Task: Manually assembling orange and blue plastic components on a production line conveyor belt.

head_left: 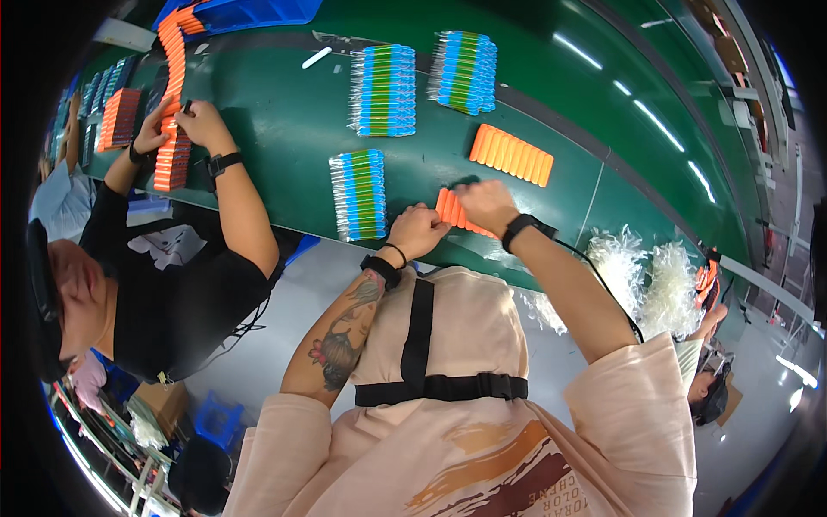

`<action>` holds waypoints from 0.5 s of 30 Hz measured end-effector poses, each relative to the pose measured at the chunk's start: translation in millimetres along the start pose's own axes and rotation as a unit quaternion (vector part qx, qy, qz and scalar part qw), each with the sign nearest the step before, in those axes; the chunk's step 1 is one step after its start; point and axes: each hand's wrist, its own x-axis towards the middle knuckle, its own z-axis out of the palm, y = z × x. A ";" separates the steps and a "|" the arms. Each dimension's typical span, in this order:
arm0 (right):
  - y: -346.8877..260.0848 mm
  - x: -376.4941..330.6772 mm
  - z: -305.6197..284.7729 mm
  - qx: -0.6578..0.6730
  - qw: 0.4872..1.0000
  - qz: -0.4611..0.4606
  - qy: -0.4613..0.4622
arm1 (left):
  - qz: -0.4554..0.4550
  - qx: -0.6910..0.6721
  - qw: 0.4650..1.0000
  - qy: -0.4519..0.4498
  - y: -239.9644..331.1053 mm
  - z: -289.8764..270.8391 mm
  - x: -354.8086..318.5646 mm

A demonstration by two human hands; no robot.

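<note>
A row of slim orange pieces [450, 208] lies at the bench's near edge, between my two hands and partly hidden by them. My left hand [416, 233] is closed, its fingertips pinching the left end of this row. Over the row, my right hand [488, 207] is closed too. Something small and dark shows at its fingers, too covered to name. Just beyond, a second row of lighter orange pieces [512, 156] lies side by side. Left of my hands is a stack of slim blue-and-green sticks with clear ends [358, 196].
Two more blue-and-green stacks, one left [382, 91] and one right [463, 73], lie farther back. Heaps of clear plastic strips [642, 271] sit at the right. On the left, a co-worker [185, 267] handles a long orange row [173, 159] near a blue tray [250, 12].
</note>
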 end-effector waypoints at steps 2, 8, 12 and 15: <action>27.4 -40.7 3.2 -0.027 0.998 0.038 -0.037 | 0.016 0.010 1.000 0.005 4.0 -0.8 -1.8; 72.0 -147.2 33.7 -0.037 0.984 0.175 -0.009 | -0.068 -0.073 0.994 -0.037 22.7 -8.0 10.5; 44.6 -163.5 41.9 -0.008 0.960 0.270 0.081 | -0.043 -0.098 0.994 0.000 35.2 -19.1 6.9; 29.4 -159.7 42.0 0.036 0.934 0.342 0.100 | 0.042 -0.061 0.996 0.042 36.3 -19.7 8.6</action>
